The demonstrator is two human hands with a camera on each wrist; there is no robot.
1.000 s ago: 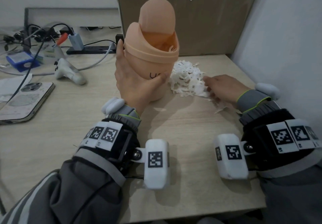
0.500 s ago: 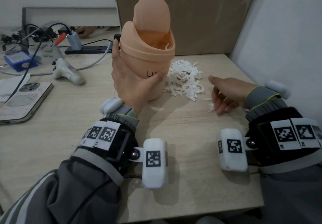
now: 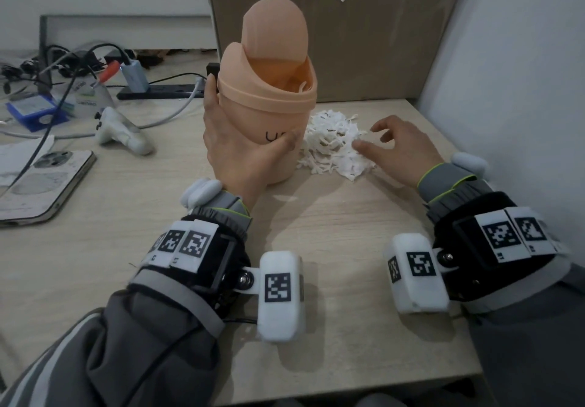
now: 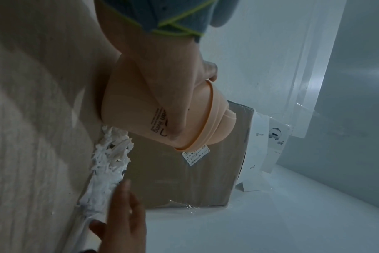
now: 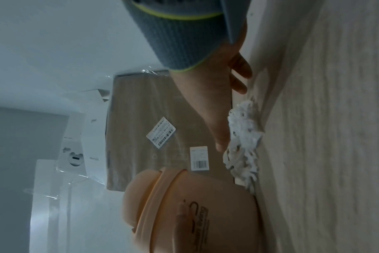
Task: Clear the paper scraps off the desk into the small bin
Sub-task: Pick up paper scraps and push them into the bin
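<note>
A small peach bin [image 3: 269, 112] with a swing lid stands upright on the wooden desk [image 3: 316, 232]. My left hand [image 3: 234, 150] grips its side, thumb across the front print. A heap of white paper scraps [image 3: 329, 150] lies against the bin's right side. My right hand [image 3: 392, 144] hovers over the heap's right edge with fingers spread and slightly bent, holding nothing. The left wrist view shows the bin [image 4: 141, 109], the scraps [image 4: 106, 171] and the right hand's fingers [image 4: 123, 219]. In the right wrist view the right hand [image 5: 218, 106] is beside the scraps [image 5: 242, 137], near the bin [image 5: 195, 205].
A big cardboard box [image 3: 364, 42] stands right behind the bin and a wall [image 3: 522, 90] closes the right side. To the left lie a phone [image 3: 41, 182], a white controller [image 3: 123, 131], a blue box [image 3: 34, 112] and tangled cables with a power strip [image 3: 158, 94].
My right hand drew back to the right off the scraps, then came forward over the heap with fingers spread. The heap now lies closer to the bin. The left hand kept hold of the bin.
</note>
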